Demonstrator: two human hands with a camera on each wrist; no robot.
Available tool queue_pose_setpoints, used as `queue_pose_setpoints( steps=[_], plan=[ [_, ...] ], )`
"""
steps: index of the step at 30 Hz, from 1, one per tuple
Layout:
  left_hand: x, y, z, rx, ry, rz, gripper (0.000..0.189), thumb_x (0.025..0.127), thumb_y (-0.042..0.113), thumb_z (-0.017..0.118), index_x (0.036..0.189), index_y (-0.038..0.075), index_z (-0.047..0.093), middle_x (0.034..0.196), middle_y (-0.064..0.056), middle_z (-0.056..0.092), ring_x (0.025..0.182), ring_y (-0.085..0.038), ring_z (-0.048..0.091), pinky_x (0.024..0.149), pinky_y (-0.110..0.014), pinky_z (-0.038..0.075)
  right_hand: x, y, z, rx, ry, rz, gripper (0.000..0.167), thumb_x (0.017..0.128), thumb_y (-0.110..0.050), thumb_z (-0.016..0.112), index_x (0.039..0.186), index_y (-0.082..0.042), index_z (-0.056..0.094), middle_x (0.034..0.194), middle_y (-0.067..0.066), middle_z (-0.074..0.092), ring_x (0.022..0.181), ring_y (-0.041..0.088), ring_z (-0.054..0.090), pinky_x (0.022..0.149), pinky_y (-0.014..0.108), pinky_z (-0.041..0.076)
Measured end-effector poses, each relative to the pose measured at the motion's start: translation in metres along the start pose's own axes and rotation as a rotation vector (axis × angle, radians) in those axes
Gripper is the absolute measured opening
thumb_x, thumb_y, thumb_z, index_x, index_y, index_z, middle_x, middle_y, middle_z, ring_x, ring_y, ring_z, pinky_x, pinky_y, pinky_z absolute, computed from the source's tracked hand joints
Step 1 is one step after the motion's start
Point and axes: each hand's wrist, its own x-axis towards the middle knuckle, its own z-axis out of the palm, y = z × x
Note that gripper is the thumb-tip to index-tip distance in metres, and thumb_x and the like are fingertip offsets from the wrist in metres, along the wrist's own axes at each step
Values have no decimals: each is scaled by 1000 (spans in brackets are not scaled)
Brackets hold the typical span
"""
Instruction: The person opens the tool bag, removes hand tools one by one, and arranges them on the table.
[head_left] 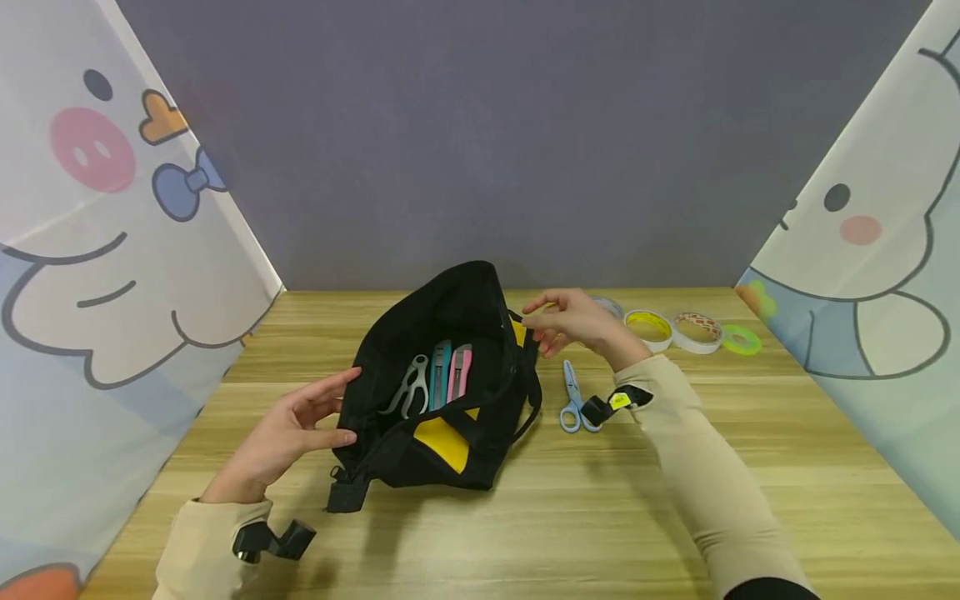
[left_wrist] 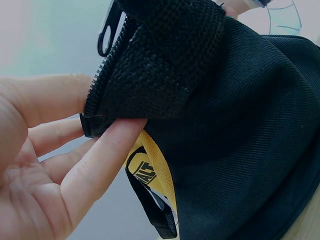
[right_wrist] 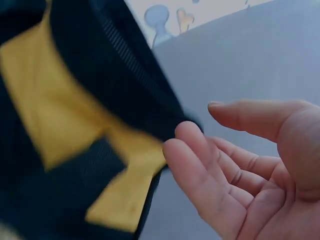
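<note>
A black and yellow zippered tool bag (head_left: 420,308) stands gaping on the table. Inside it lie a grey-handled tool (head_left: 409,387), teal box cutters (head_left: 440,375) and a pink box cutter (head_left: 459,373). My left hand (head_left: 292,425) pinches the bag's left rim between thumb and fingers, beside the zipper pull (left_wrist: 106,40). At the opposite rim, my right hand (head_left: 573,321) has its fingers loosely bent, fingertips right by the bag's edge; in the right wrist view the thumb (right_wrist: 245,117) stands apart from it. Light blue scissors (head_left: 572,396) lie below my right hand.
Right of the bag, a row of tape rolls lies toward the back: a yellow-cored roll (head_left: 648,327), a white roll (head_left: 697,333) and a green roll (head_left: 742,339), with another partly behind my right hand. A grey wall (head_left: 487,150) rises behind the wooden table (head_left: 585,525).
</note>
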Motion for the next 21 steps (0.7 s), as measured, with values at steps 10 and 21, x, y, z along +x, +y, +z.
queue_pose_setpoints(
  steps=[10, 21],
  plan=[
    [0, 0, 1, -4, 2, 0, 74, 85, -13, 69, 151, 9, 44, 141, 14, 49, 112, -8, 58, 82, -24, 54, 30, -52, 46, 84, -86, -141, 27, 98, -5, 62, 122, 6, 59, 79, 14, 63, 57, 19, 64, 65, 47, 59],
    [1, -1, 2, 9, 15, -7, 75, 85, -14, 69, 151, 9, 44, 141, 15, 49, 113, -7, 57, 85, -22, 52, 79, -68, 97, 320, -145, -60, 26, 99, -7, 62, 122, 5, 60, 79, 12, 63, 61, 21, 64, 67, 40, 60]
  ],
)
